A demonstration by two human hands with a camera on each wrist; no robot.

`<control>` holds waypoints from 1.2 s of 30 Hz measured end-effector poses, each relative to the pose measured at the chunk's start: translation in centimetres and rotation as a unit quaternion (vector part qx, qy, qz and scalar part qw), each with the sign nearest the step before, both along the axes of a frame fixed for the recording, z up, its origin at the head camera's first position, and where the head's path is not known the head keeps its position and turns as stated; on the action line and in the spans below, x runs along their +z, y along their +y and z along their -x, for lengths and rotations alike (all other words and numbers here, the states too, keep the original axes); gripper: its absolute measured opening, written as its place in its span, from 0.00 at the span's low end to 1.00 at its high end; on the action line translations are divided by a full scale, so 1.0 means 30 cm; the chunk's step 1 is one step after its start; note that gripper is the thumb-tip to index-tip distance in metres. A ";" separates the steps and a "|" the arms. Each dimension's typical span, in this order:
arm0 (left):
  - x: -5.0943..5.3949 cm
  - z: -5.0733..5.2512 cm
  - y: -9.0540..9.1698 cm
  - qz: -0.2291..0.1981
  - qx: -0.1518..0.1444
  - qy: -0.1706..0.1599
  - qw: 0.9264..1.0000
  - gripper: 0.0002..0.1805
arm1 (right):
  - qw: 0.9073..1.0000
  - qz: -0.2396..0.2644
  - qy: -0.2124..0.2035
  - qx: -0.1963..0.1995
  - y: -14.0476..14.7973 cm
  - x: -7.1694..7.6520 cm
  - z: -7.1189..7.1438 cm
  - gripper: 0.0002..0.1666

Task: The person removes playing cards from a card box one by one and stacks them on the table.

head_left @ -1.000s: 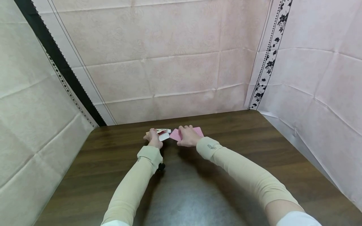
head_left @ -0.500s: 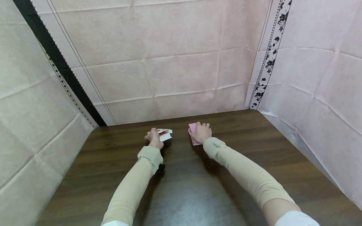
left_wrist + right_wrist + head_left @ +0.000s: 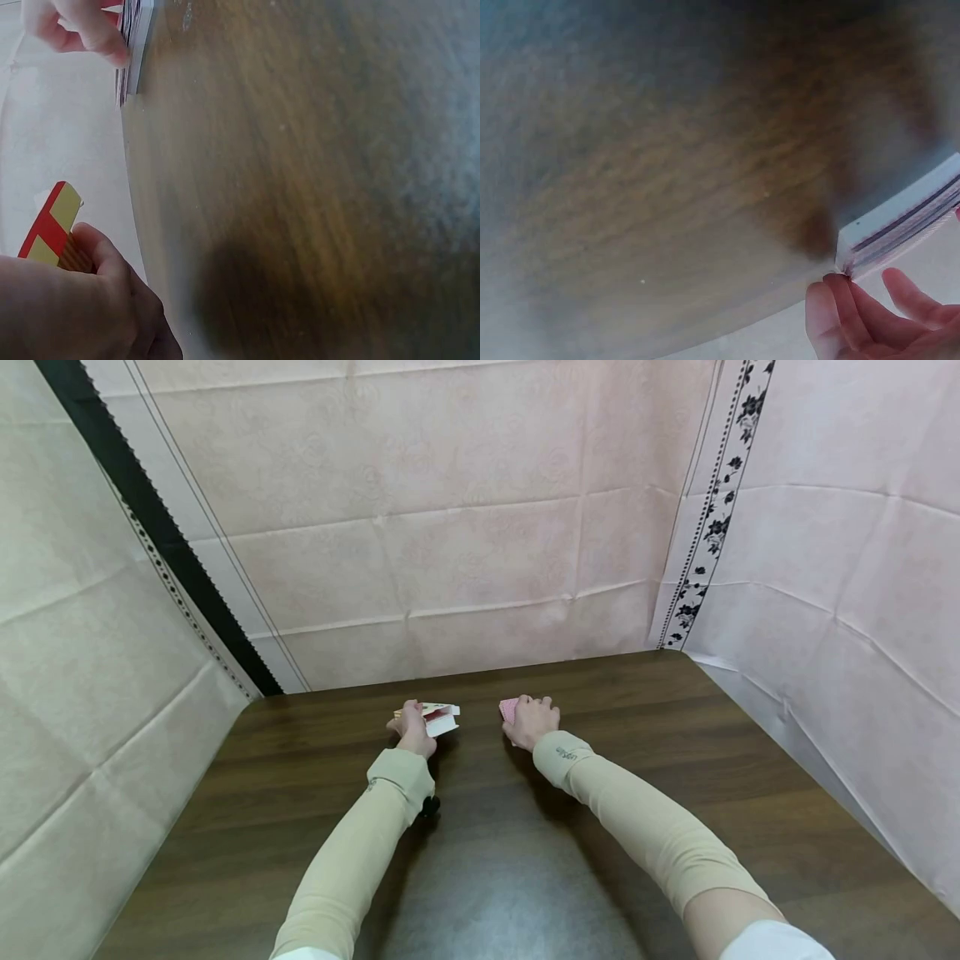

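Observation:
My left hand point(image 3: 411, 727) holds a card box point(image 3: 441, 720) whose white end flap hangs open toward the right. Red and yellow faces of that box point(image 3: 52, 229) show in the left wrist view, above the left hand's fingers. To the right, my right hand point(image 3: 534, 720) grips a deck of playing cards point(image 3: 507, 708) with pink patterned backs. Much of the deck lies hidden under the hand. In the right wrist view the deck's layered edge point(image 3: 904, 225) shows beside the fingertips point(image 3: 836, 289), low over the tabletop. A gap separates the deck from the box.
Both hands are near the far edge of a dark wooden table point(image 3: 480, 827). Pale creased cloth point(image 3: 480, 552) hangs behind and at both sides. A small black object point(image 3: 430, 807) sits under the left wrist.
My right hand has moved right with the deck of playing cards, away from the card box. The deck turned, and less of it now shows. My left hand has shifted slightly right.

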State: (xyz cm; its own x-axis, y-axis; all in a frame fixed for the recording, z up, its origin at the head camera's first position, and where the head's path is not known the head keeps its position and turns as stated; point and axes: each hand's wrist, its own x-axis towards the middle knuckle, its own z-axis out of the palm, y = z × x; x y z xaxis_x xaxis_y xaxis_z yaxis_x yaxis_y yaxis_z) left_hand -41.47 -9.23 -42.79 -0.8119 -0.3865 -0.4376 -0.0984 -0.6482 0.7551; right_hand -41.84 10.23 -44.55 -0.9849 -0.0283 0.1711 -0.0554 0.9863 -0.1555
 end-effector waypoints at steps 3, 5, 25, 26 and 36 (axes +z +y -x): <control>-0.001 0.001 0.002 0.001 0.004 0.002 1.000 0.31 | 1.000 -0.002 0.000 0.002 0.002 -0.007 0.000 0.36; -0.002 0.001 0.004 0.002 0.003 -0.001 1.000 0.31 | 1.000 -0.002 0.008 0.006 0.000 -0.005 -0.003 0.37; 0.015 0.002 0.062 -0.036 -0.146 0.066 0.986 0.19 | 0.957 -0.048 0.014 0.286 -0.173 0.108 -0.078 0.14; 0.014 0.002 0.062 -0.036 -0.149 0.067 0.986 0.20 | 0.955 -0.038 0.027 0.292 -0.172 0.103 -0.073 0.14; 0.023 -0.009 0.052 -0.046 -0.146 0.041 0.987 0.25 | 0.924 -0.003 0.177 0.339 -0.146 0.114 -0.063 0.07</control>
State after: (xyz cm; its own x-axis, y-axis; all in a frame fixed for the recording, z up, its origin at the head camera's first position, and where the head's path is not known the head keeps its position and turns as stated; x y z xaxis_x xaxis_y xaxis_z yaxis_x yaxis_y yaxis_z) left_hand -41.20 -7.67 -42.09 -0.9170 -0.0920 -0.3881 -0.2321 -0.6681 0.7070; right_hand -39.96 5.85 -41.14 -0.6233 -0.6197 0.4770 -0.7068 0.7074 -0.0046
